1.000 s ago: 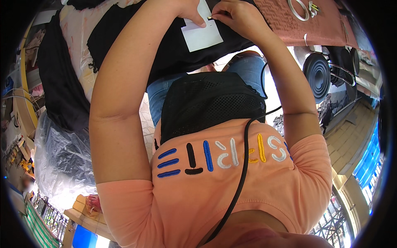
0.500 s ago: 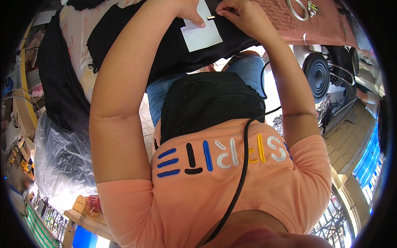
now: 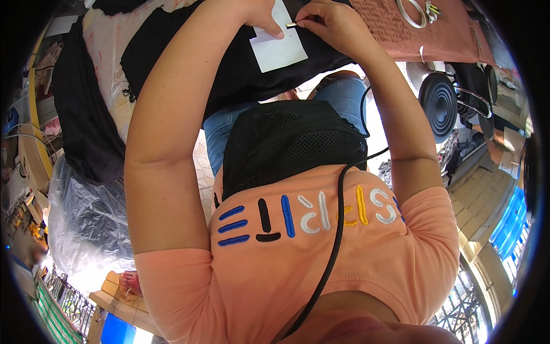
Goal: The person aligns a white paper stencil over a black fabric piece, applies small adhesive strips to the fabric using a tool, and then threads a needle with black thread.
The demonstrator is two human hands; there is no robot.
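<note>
The right hand (image 3: 331, 20) pinches a small, shiny metal piece (image 3: 290, 25) at the right edge of a flat white paper sheet (image 3: 283, 54); the left hand (image 3: 260, 12) lays its thumb there too, its grip unclear from here.

The surface (image 3: 384, 31) wears a red-brown patterned cover at one o'clock and a pale, stained sheet (image 3: 98, 49) toward ten. Wide black fabric (image 3: 240, 69) spreads across it from eleven to twelve. Beyond, at one, lie a white ring (image 3: 416, 25) and a small yellow-and-white item (image 3: 433, 10).
</note>
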